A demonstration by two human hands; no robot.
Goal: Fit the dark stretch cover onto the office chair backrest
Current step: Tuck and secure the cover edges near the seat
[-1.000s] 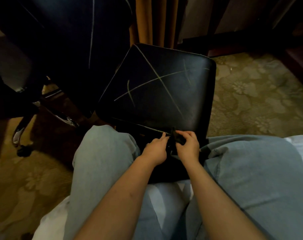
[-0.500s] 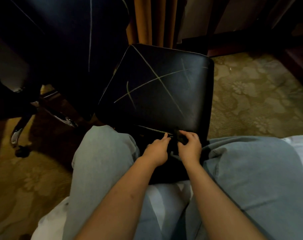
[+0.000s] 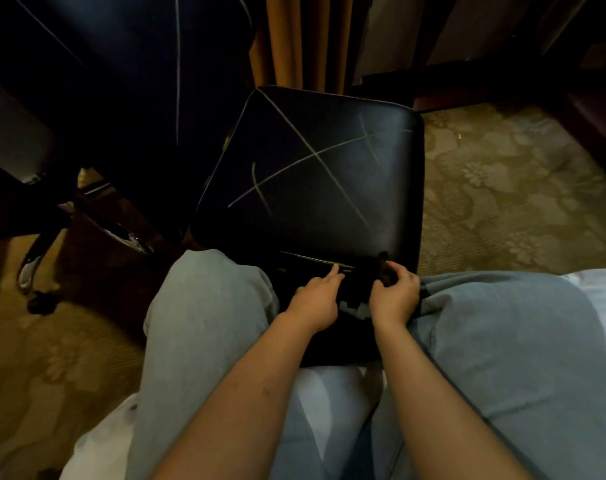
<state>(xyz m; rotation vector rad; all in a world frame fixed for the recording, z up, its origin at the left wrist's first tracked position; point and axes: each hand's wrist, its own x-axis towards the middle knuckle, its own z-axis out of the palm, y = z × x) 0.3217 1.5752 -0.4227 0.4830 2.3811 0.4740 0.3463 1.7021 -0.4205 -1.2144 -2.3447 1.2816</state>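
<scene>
**Q:** Where is the stretch cover (image 3: 343, 341) right now?

**A:** It is lying bunched in the person's lap, between the jeans (image 3: 204, 323), and running up to the near edge of the backrest (image 3: 315, 174). That glossy black panel is leaning away from the knees over the carpet (image 3: 519, 188). In this dim light, cloth and panel are blending together.

**Q:** What are the hands doing?

**A:** The left hand (image 3: 315, 299) is stretching its forefinger (image 3: 335, 270) straight out and touching a pale seam line along the panel's near edge. Its other fingers are lying loosely bent, holding nothing I can make out. The right hand (image 3: 395, 296) is curling its fingers (image 3: 398, 271) and pinching a small dark tab or fold of the cover near the panel's near right corner.

**Q:** How should this step go well?

**A:** As I judge it, they are opening the hem to hook it over that edge. The left forefinger should be pinning the seam flat while the right hand is drawing the cloth outward and over the corner. The pull should be even, so the elastic is not snapping back or twisting. The office chair (image 3: 121, 81) is standing apart, to the left.
</scene>
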